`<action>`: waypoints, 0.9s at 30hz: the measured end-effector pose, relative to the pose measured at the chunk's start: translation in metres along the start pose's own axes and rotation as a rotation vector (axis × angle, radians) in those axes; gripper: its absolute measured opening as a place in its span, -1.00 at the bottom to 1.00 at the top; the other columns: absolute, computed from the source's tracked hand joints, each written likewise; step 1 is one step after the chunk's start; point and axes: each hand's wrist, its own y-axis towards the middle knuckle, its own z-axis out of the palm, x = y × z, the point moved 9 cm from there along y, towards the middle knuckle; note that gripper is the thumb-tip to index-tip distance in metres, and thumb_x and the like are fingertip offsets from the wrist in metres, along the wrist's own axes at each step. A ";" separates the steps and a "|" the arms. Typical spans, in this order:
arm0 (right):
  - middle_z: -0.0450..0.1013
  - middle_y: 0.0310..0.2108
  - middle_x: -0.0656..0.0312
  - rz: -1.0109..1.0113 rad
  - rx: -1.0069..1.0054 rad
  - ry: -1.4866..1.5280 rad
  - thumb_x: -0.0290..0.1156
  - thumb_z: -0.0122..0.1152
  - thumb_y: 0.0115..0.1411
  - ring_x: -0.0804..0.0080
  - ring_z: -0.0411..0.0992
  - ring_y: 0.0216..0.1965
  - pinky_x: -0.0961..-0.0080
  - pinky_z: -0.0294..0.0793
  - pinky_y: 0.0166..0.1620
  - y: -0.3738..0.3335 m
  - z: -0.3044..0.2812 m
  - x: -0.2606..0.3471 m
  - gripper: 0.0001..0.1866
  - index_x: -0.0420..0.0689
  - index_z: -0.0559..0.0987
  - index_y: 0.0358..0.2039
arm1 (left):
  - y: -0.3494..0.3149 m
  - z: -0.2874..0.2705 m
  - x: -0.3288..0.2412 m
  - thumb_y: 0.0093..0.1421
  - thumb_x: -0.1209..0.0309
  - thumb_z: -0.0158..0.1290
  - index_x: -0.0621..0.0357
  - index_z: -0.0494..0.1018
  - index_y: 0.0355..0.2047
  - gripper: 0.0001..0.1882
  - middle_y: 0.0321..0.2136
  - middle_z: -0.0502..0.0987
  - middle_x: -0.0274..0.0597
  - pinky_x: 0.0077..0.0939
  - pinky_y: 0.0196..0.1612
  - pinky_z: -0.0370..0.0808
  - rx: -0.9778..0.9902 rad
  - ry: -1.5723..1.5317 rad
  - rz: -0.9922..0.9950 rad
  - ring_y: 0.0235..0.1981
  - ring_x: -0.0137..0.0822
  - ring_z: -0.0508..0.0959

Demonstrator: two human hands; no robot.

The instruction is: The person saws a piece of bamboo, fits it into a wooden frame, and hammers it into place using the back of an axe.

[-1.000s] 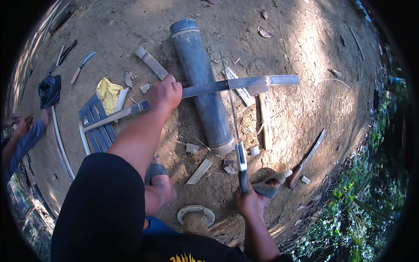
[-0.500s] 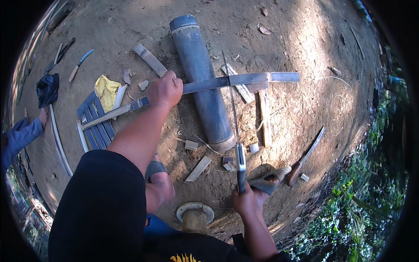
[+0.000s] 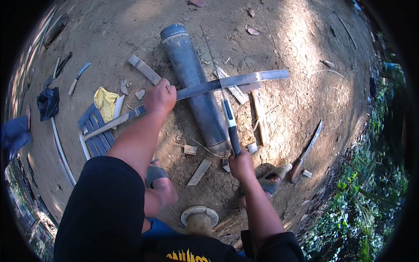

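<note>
My left hand (image 3: 160, 97) is closed around a long bamboo strip (image 3: 248, 78), pressing it across a thick dark bamboo log (image 3: 187, 61) on the ground. In my right hand (image 3: 241, 165) is a handsaw (image 3: 231, 124), gripped by its dark handle. Its thin blade crosses the strip right of the log and points away from me. A dark line marks the strip where the blade meets it. The strip's left end reaches over a slatted bamboo frame (image 3: 97, 126).
A knife (image 3: 301, 161) lies to the right, a smaller curved knife (image 3: 78, 77) far left. Bamboo offcuts (image 3: 199, 172) are scattered around my sandalled feet. A yellow crumpled bag (image 3: 106, 104) and a black bag (image 3: 48, 104) lie left. Another person's sleeve (image 3: 15, 133) shows at the left edge. Plants (image 3: 349, 209) border the right.
My right hand has pushed the saw forward, away from me, so its handle now sits close to the strip. My left hand keeps its hold. The other person's arm has drawn back leftward.
</note>
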 end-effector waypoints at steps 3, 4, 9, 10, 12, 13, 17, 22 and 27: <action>0.57 -0.32 -0.28 0.027 -0.007 -0.060 -0.44 0.19 0.18 -0.31 0.55 -0.17 -0.04 0.53 -0.11 -0.048 0.003 -0.032 -0.78 -0.22 0.53 -0.17 | -0.002 0.000 0.009 0.25 0.16 -0.10 -0.02 0.53 -0.32 -0.74 -0.37 0.65 0.10 0.19 -0.19 0.52 0.060 0.012 -0.043 -0.28 0.27 0.63; 0.56 -0.32 -0.29 0.040 -0.021 -0.083 -0.43 0.19 0.18 -0.32 0.55 -0.17 -0.03 0.54 -0.10 -0.077 0.006 -0.068 -0.78 -0.22 0.53 -0.17 | -0.004 -0.001 0.006 0.25 0.16 -0.10 -0.02 0.53 -0.32 -0.73 -0.36 0.65 0.10 0.19 -0.19 0.52 0.062 0.002 -0.034 -0.28 0.27 0.63; 0.56 -0.31 -0.26 0.146 0.030 -0.032 -0.46 0.23 0.17 -0.25 0.58 -0.17 0.05 0.55 -0.10 -0.084 0.011 -0.098 -0.79 -0.22 0.55 -0.18 | -0.001 0.002 0.000 0.25 0.16 -0.10 -0.01 0.53 -0.32 -0.73 -0.37 0.64 0.11 0.19 -0.18 0.51 0.063 0.002 -0.004 -0.28 0.27 0.62; 0.57 -0.31 -0.23 0.069 -0.028 0.058 -0.46 0.22 0.17 -0.22 0.58 -0.18 0.07 0.55 -0.11 -0.061 0.002 -0.070 -0.79 -0.22 0.55 -0.18 | 0.000 0.002 -0.003 0.25 0.16 -0.10 -0.01 0.53 -0.33 -0.73 -0.37 0.64 0.12 0.19 -0.19 0.51 0.048 -0.008 0.003 -0.28 0.27 0.62; 0.54 -0.38 -0.05 -0.058 -0.118 0.159 -0.46 0.23 0.18 0.02 0.55 -0.30 0.20 0.52 -0.17 -0.034 -0.018 -0.026 -0.80 -0.21 0.54 -0.18 | 0.000 0.005 -0.002 0.24 0.16 -0.10 -0.01 0.52 -0.34 -0.73 -0.40 0.63 0.12 0.21 -0.22 0.51 0.014 -0.016 0.021 -0.31 0.28 0.62; 0.52 -0.44 0.10 -0.114 -0.154 0.169 -0.46 0.24 0.18 0.25 0.51 -0.41 0.31 0.50 -0.24 -0.026 -0.029 -0.011 -0.81 -0.19 0.54 -0.19 | 0.002 0.005 0.001 0.23 0.16 -0.11 -0.02 0.51 -0.35 -0.74 -0.42 0.63 0.12 0.23 -0.24 0.51 -0.013 -0.016 0.033 -0.33 0.29 0.62; 0.52 -0.43 0.02 0.012 -0.313 0.194 -0.39 0.26 0.24 0.15 0.52 -0.38 0.23 0.49 -0.21 -0.010 -0.080 -0.033 -0.75 -0.18 0.54 -0.10 | 0.001 0.000 0.008 0.22 0.16 -0.10 -0.03 0.50 -0.36 -0.75 -0.44 0.63 0.12 0.23 -0.26 0.51 -0.035 -0.019 0.031 -0.34 0.29 0.62; 0.56 -0.26 -0.16 0.059 -0.646 -0.166 -0.33 0.31 0.24 -0.19 0.55 -0.19 0.00 0.49 -0.05 0.037 -0.150 -0.108 -0.58 -0.26 0.51 0.05 | 0.000 -0.002 -0.012 0.23 0.17 -0.08 -0.01 0.51 -0.36 -0.76 -0.41 0.63 0.12 0.22 -0.25 0.51 0.000 -0.038 0.046 -0.31 0.28 0.62; 0.34 0.21 -0.22 0.190 -0.498 -0.124 -0.23 0.40 0.21 -0.19 0.31 0.25 0.07 0.32 0.28 0.078 -0.122 -0.114 -0.16 -0.23 0.22 0.40 | 0.006 -0.001 -0.006 0.31 0.16 -0.07 0.05 0.52 -0.33 -0.72 -0.39 0.62 0.12 0.18 -0.23 0.48 0.057 -0.071 0.097 -0.29 0.28 0.60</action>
